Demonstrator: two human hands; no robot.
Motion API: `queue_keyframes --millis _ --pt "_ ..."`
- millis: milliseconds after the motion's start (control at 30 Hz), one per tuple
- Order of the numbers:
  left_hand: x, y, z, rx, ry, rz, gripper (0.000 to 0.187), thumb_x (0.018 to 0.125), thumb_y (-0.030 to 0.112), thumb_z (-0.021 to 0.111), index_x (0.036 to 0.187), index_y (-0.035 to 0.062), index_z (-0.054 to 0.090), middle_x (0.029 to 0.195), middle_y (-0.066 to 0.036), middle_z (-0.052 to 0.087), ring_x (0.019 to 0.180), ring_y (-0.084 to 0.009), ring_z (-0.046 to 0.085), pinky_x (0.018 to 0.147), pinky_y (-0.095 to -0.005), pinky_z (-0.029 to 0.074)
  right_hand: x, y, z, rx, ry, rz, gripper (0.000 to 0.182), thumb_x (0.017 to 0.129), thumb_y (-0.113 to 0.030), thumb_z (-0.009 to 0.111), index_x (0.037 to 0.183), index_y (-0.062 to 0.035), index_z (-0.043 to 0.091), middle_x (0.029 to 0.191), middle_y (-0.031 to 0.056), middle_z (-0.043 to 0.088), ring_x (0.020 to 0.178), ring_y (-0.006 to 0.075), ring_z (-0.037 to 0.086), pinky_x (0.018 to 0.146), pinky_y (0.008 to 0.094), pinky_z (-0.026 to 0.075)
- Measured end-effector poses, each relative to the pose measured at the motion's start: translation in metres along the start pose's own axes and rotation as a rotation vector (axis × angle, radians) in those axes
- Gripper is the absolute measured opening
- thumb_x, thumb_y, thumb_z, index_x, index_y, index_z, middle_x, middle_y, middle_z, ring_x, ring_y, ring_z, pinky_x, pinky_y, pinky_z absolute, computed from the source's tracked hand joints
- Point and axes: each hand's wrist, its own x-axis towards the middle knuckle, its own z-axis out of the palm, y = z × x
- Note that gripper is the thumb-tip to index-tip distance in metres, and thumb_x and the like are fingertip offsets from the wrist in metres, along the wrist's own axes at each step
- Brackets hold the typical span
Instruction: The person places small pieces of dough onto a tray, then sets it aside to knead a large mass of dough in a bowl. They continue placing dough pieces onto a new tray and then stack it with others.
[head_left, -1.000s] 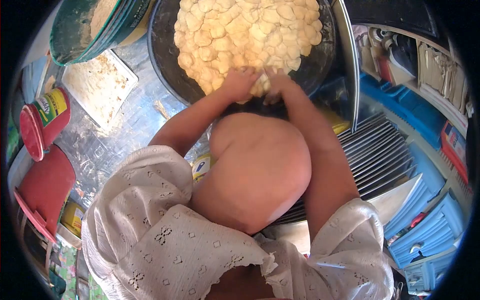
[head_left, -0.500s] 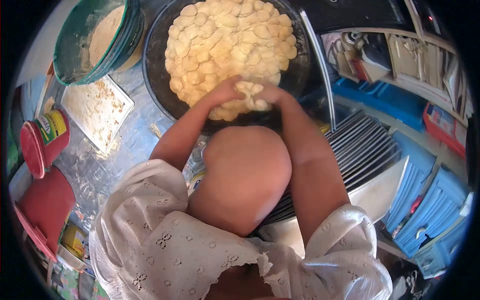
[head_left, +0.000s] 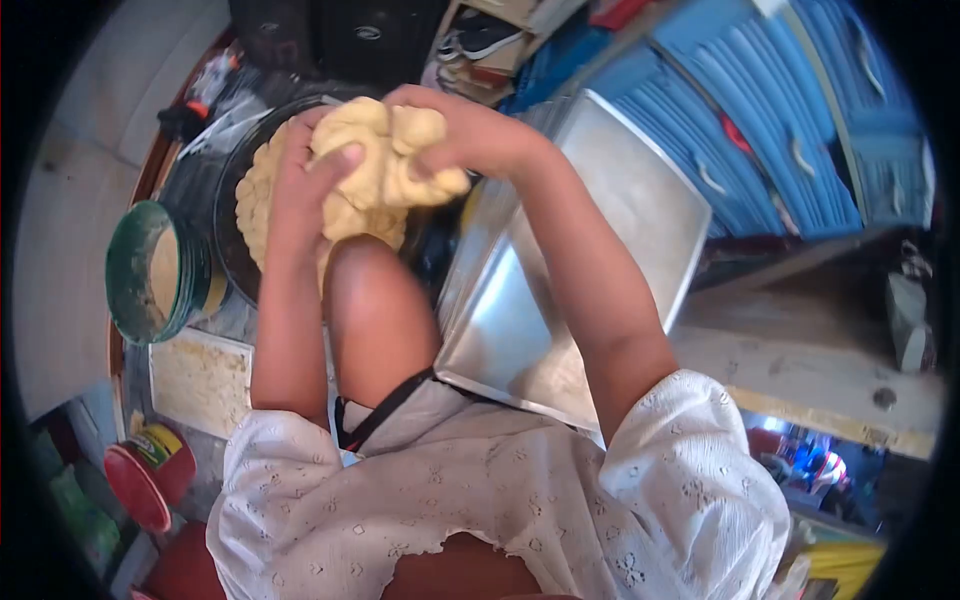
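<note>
A lump of yellowish dough pieces (head_left: 365,150) is held up between my two hands, above a wide black basin. My left hand (head_left: 305,185) grips its left side, thumb across the front. My right hand (head_left: 455,135) clasps the right side with fingers curled round it. More dough (head_left: 255,205) lies in the black basin (head_left: 228,235) beneath. To the right of my knee rests a stack of metal trays (head_left: 640,190), the top one bare and shiny.
A green bucket (head_left: 125,270) with powder stands at the left, above a crusted flat tray (head_left: 200,380) and a red tub (head_left: 150,475). Blue slatted panels (head_left: 690,110) are at the upper right. A wooden shelf (head_left: 800,330) lies at the right.
My hands have lifted a clump of dough out of the basin. The view has turned toward the right, bringing the tray stack nearer the middle.
</note>
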Motion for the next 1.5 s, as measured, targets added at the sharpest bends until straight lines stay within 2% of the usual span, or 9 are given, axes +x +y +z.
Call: queue_keyframes --millis 167,300,433,600,800,933,1033,1200,1500 --pt "-0.044 -0.034 0.117 -0.053 -0.219 0.009 0.048 0.077 0.009 0.071 0.118 0.004 0.047 0.113 -0.009 0.055 0.103 -0.0167 0.054 0.089 -0.0311 0.047 -0.166 -0.025 0.008 -0.14 0.468 -0.008 0.063 0.061 -0.007 0.069 0.121 -0.0066 0.049 0.109 0.0072 0.055 0.102 0.0174 0.053 0.088 0.0295 0.044" --pt "-0.064 -0.106 0.152 0.655 -0.381 0.296 0.056 0.074 0.022 0.074 0.12 0.0045 0.047 0.115 -0.014 0.047 0.109 -0.0287 0.049 0.095 -0.0382 0.04 -0.248 0.038 0.02 -0.372 0.767 0.016 0.067 0.063 -0.014 0.072 0.125 -0.0107 0.048 0.121 0.0126 0.05 0.114 0.0259 0.048 0.096 0.0376 0.038" --pt "-0.08 -0.136 0.158 1.172 -0.495 0.258 0.068 0.071 0.029 0.075 0.127 0.0056 0.044 0.128 -0.018 0.041 0.117 -0.0383 0.042 0.1 -0.0437 0.035 -0.282 0.078 0.034 -0.87 0.824 0.218 0.081 0.067 -0.036 0.075 0.137 -0.0156 0.039 0.142 0.0187 0.032 0.131 0.0393 0.027 0.106 0.058 0.015" --pt "-0.084 -0.11 0.147 1.203 -0.567 0.172 0.079 0.071 0.033 0.075 0.137 0.0108 0.039 0.135 -0.018 0.036 0.124 -0.0393 0.037 0.104 -0.0444 0.032 -0.31 0.076 0.049 -0.744 0.79 0.138 0.098 0.066 -0.039 0.079 0.145 -0.0168 0.027 0.149 0.0249 0.013 0.139 0.0385 0.015 0.111 0.0535 0.012" --pt "-0.064 -0.118 0.06 1.159 -0.231 -0.04 0.088 0.075 0.039 0.073 0.143 0.0052 0.029 0.143 -0.023 0.029 0.133 -0.0345 0.031 0.108 -0.0404 0.028 -0.377 0.109 0.061 0.21 1.486 0.171 0.08 0.084 -0.023 0.063 0.147 -0.0087 0.016 0.147 0.0201 0.023 0.133 0.028 0.029 0.105 0.0345 0.029" --pt "-0.064 -0.136 0.052 0.262 -0.313 -0.614 0.1 0.08 0.046 0.067 0.147 0.0023 0.007 0.142 -0.023 0.031 0.127 -0.0309 0.037 0.103 -0.0375 0.035 -0.387 0.137 0.056 -0.146 1.419 0.956 0.063 0.088 -0.053 0.055 0.101 0.0072 0.066 0.09 0.0147 0.069 0.077 0.0253 0.064 0.073 0.0347 0.049" --pt "-0.067 -0.148 0.053 -0.105 -0.156 -0.884 0.068 0.09 0.062 0.043 0.127 0.0058 0.053 0.124 -0.014 0.058 0.109 -0.0243 0.054 0.096 -0.0347 0.041 -0.385 0.15 0.056 0.321 1.573 0.69 0.072 0.088 -0.059 0.051 0.114 0.0074 0.059 0.105 0.0158 0.066 0.091 0.0266 0.064 0.083 0.0354 0.049" --pt "-0.05 -0.277 -0.002 0.258 0.055 -0.806 0.081 0.09 0.067 0.029 0.126 -0.0022 0.053 0.127 -0.021 0.053 0.116 -0.0287 0.051 0.1 -0.0391 0.036 -0.395 0.175 0.049 0.565 1.501 0.422 0.071 0.093 -0.055 0.044 0.123 0.0093 0.049 0.116 0.0187 0.06 0.101 0.0277 0.06 0.088 0.0358 0.048" --pt "-0.053 -0.233 0.021 0.588 0.081 -0.919 0.094 0.086 0.069 0.032 0.143 -0.0055 0.021 0.146 -0.027 0.027 0.135 -0.0367 0.029 0.111 -0.0389 0.023 -0.371 0.15 0.06 0.674 1.382 0.215 0.072 0.091 -0.056 0.044 0.137 -0.0004 0.037 0.133 0.0162 0.049 0.116 0.0312 0.051 0.098 0.0406 0.041"
